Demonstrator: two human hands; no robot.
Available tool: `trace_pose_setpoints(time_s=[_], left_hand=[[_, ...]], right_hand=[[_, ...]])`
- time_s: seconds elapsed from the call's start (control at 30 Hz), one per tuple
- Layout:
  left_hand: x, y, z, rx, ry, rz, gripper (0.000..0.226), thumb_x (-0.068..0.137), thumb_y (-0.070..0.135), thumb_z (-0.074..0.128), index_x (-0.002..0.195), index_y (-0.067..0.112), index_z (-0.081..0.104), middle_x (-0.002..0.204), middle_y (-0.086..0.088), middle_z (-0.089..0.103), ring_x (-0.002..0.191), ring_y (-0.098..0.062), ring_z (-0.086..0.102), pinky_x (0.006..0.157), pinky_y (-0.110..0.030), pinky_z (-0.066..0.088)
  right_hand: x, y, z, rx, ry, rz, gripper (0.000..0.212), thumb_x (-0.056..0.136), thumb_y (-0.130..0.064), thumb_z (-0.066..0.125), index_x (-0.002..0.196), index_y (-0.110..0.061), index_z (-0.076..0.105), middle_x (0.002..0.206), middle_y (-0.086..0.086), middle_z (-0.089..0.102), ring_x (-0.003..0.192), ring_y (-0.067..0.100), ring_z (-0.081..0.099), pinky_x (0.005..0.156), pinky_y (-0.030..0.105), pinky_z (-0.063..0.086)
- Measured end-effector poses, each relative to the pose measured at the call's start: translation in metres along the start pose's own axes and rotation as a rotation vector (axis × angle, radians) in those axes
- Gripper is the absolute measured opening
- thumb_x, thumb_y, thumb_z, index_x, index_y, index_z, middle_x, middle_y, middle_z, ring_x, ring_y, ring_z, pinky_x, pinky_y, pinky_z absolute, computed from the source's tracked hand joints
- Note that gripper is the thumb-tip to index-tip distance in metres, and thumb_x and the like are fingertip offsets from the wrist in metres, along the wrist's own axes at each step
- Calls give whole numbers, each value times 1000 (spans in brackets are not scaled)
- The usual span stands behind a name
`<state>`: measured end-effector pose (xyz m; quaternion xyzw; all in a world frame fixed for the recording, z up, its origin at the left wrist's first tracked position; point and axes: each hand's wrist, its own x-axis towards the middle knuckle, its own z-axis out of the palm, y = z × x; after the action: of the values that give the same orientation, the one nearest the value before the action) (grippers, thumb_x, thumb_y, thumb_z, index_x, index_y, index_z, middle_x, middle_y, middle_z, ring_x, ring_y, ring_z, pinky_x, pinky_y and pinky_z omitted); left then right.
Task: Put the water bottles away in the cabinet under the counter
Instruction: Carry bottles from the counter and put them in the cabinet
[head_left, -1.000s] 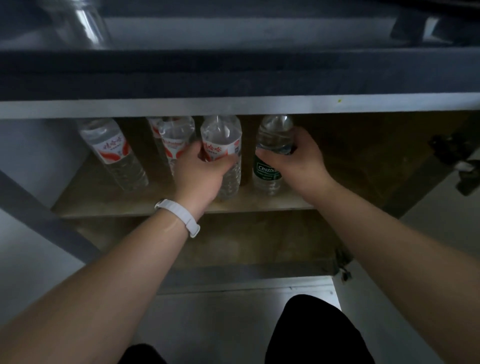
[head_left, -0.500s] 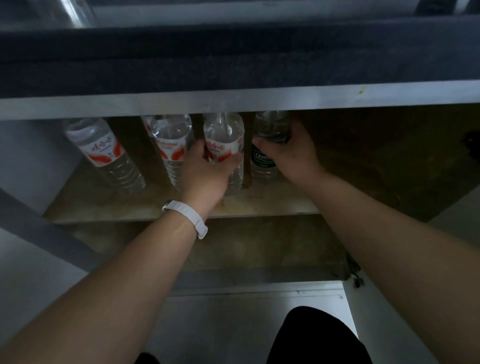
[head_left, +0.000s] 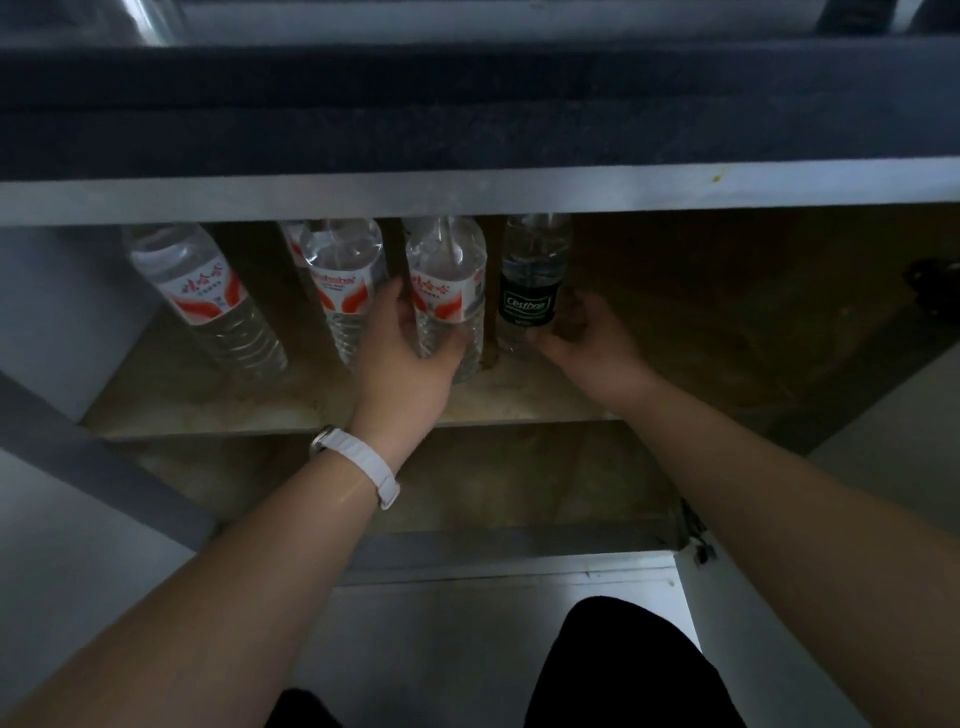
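Note:
Several clear water bottles stand on the wooden shelf (head_left: 524, 400) inside the under-counter cabinet. A red-labelled bottle (head_left: 205, 296) is at the far left, another red-labelled bottle (head_left: 343, 291) stands beside it with one more partly hidden behind. My left hand (head_left: 400, 358) wraps around the lower part of a third red-labelled bottle (head_left: 447, 280), which rests on the shelf. To its right stands a dark green-labelled bottle (head_left: 532, 280). My right hand (head_left: 587, 338) is just below and right of it, palm open, fingertips near its base.
The grey counter edge (head_left: 467, 192) overhangs and hides the bottle tops. The shelf's right half (head_left: 727, 322) is dark and bare. A lower compartment (head_left: 467, 493) lies beneath. An open white door (head_left: 779, 649) with a hinge (head_left: 696, 540) is at the right; my knee (head_left: 623, 665) is below.
My right hand has let go of the green-labelled bottle and drawn back, opening. My left hand has slid lower on the red-labelled bottle. Both bottles now stand deeper on the shelf.

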<state>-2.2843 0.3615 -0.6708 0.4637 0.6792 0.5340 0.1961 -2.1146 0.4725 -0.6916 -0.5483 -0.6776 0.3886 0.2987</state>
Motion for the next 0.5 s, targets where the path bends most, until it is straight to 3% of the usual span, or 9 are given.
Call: trace_pose_setpoints(time_s=[0.1, 0.2, 0.3, 0.4, 0.5], left_hand=[[-16, -9, -13, 74, -52, 37, 56, 93, 34, 70, 144, 29, 46, 133, 19, 54, 122, -2, 50, 98, -24, 42], [-36, -19, -26, 267, -112, 101, 52, 96, 38, 66, 144, 29, 49, 138, 12, 52, 115, -2, 50, 88, -26, 43], [-54, -18, -43, 510, -175, 133, 47, 96, 38, 62, 140, 24, 55, 142, 2, 55, 121, -17, 54, 87, -32, 46], [-79, 0, -67, 635, -275, 168, 48, 94, 39, 57, 136, 16, 60, 138, -5, 60, 125, -27, 56, 99, -44, 51], [-104, 42, -96, 646, -345, 183, 48, 94, 37, 57, 134, 11, 63, 137, -8, 61, 124, -25, 52, 99, -41, 47]], right_hand=[[-17, 6, -5, -47, 25, 22, 79, 86, -50, 68, 149, -22, 32, 142, -3, 51, 123, 16, 53, 92, 29, 44], [-42, 4, -13, -181, 24, -14, 68, 91, -53, 58, 149, -27, 33, 143, -4, 50, 123, 18, 52, 88, 28, 43], [-67, -6, -20, -328, -3, -121, 60, 95, -49, 54, 146, -20, 40, 141, 4, 52, 123, 24, 52, 89, 28, 42], [-102, -28, -31, -449, -87, -133, 51, 96, -47, 51, 135, -13, 52, 128, 12, 59, 114, 30, 55, 89, 38, 48], [-145, -63, -52, -563, -160, -121, 52, 95, -49, 49, 131, -13, 56, 124, 12, 62, 110, 36, 57, 86, 45, 51]])
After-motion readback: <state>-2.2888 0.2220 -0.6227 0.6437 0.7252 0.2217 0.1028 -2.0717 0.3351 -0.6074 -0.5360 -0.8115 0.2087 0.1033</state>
